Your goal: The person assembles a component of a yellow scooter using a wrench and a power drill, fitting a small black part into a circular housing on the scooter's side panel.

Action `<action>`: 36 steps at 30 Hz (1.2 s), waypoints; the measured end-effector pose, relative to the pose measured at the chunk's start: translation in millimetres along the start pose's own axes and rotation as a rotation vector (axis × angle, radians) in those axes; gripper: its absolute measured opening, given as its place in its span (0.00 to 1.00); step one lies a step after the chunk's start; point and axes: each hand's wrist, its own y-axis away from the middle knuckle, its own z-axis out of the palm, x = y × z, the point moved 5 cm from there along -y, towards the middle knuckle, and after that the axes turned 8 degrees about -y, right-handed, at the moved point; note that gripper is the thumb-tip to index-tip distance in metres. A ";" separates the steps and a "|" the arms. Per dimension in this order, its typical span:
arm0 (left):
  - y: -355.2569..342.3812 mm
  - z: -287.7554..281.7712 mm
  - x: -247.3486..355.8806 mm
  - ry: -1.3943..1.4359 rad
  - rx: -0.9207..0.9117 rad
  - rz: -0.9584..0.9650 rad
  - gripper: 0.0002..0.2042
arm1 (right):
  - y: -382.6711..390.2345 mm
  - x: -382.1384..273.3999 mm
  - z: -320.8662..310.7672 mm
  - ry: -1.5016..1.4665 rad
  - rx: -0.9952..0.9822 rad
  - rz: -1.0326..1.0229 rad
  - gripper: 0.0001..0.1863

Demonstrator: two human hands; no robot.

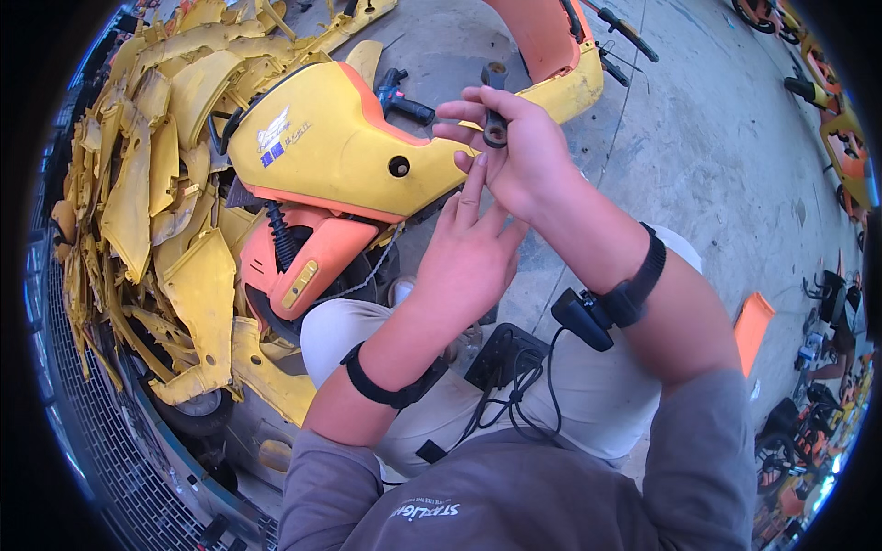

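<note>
Right grip (525,151) curled loosely on black ring-ended wrench (495,131), just right of yellow scooter fairing (322,129). Left grip (470,250), fingers spread, overlapping right palm. Power drill (409,106) beyond fairing; yellow panel pile (138,184) left of it.

I've got a grey floor (684,161) across much of my head view, with thin joint lines running over it. Ahead of me a yellow-and-orange scooter (322,138) is down on it, though I can't see all of where it touches. Left of that I see a heap of yellow panels (133,216). Over to my right lies an orange piece (752,329), and more scooters (843,151) line the far-right edge.
</note>
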 end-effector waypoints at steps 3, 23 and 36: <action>-1.5 -4.1 0.8 -0.043 0.013 -0.005 0.22 | 11.6 -6.2 5.4 -0.113 -0.107 -0.011 0.12; -17.4 -2.6 11.9 -0.124 0.207 0.051 0.24 | 38.5 -31.4 2.0 -0.339 -0.310 -0.012 0.15; -16.9 -5.5 14.0 -0.076 0.213 0.058 0.25 | 38.5 -23.9 -0.5 -0.356 -0.310 0.030 0.16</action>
